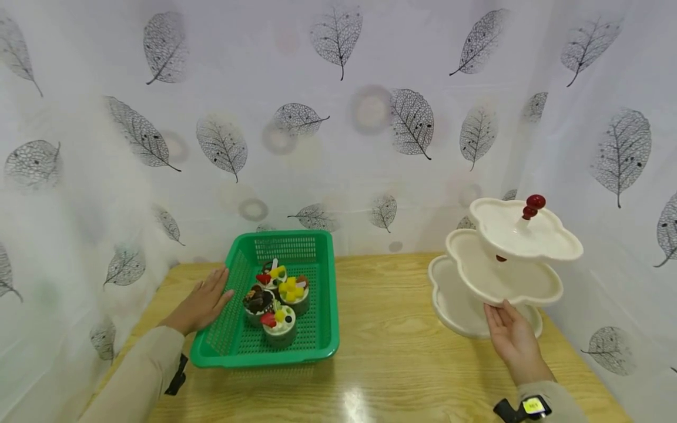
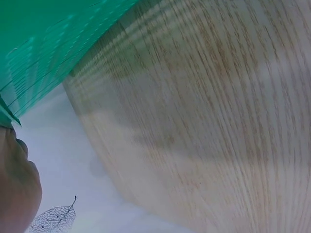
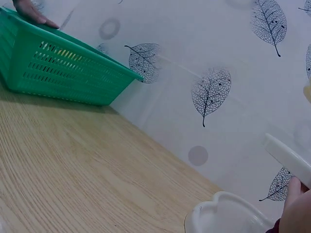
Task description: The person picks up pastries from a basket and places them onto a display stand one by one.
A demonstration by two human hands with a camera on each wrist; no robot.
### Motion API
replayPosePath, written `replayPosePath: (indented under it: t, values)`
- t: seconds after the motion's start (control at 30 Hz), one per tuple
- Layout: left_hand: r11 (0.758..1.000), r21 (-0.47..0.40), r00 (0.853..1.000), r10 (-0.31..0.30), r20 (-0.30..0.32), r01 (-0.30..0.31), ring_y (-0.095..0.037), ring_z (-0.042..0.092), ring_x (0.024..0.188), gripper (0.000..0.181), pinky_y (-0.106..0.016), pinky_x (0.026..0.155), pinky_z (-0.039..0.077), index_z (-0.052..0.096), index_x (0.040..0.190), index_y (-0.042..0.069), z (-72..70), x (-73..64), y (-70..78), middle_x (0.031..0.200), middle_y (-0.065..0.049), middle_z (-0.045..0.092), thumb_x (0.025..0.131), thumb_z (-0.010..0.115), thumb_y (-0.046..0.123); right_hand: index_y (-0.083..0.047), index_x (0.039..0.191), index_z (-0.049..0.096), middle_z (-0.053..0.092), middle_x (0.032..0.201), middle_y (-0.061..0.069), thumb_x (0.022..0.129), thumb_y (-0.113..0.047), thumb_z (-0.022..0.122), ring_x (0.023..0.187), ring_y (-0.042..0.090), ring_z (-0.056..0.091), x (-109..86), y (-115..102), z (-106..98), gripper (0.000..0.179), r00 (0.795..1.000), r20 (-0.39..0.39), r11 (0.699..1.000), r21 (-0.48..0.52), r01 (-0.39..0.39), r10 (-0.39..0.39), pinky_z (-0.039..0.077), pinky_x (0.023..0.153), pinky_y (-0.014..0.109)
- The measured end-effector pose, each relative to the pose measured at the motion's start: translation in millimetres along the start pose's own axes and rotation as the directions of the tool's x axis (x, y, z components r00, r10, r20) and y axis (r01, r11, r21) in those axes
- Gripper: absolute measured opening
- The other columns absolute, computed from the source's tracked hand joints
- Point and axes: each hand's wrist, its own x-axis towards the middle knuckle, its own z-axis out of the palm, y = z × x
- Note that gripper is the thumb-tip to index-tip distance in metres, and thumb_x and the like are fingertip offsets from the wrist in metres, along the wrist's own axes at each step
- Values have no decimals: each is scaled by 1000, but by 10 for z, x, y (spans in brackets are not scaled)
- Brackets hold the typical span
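My left hand (image 1: 203, 301) lies along the left side of a green plastic basket (image 1: 334, 294), its fingers extended on the rim. Inside stand several cupcakes (image 1: 279, 324), topped with cream, fruit pieces and one with dark chocolate. On the right is a cream-white three-tier cake stand (image 1: 505, 276) with scalloped plates and a red knob (image 1: 535, 202). The fingers of my right hand (image 1: 514, 341) reach up to the front edge of its middle plate, touching it from below. In the right wrist view, that hand (image 3: 297, 206) is partly cut off beside a plate edge.
The wooden table (image 1: 386, 329) extends between basket and stand. A white curtain (image 1: 338, 170) printed with grey leaves hangs behind the table and along both sides, close to the stand's right.
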Motion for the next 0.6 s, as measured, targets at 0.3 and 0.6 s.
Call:
replayPosePath:
  t: [0.3,0.6]
  values:
    - [999,15,999,-32,34,31,-49,9,141,68,-65,112,6,14,149,-10,-42,-8,49,155,-30,10,106,30,39,-1,109,53,56,106,11,98,5,44,102,22,61,-21,71,56,15,992,77,986,-127,111,-101,28,112,21]
    - [1000,2,1000,0,-15,0,-51,13,139,67,-67,110,9,17,148,-11,8,10,15,154,-31,14,105,32,38,4,89,60,55,91,12,97,6,45,88,22,64,-18,255,138,16,989,-16,961,-241,137,-145,40,105,25]
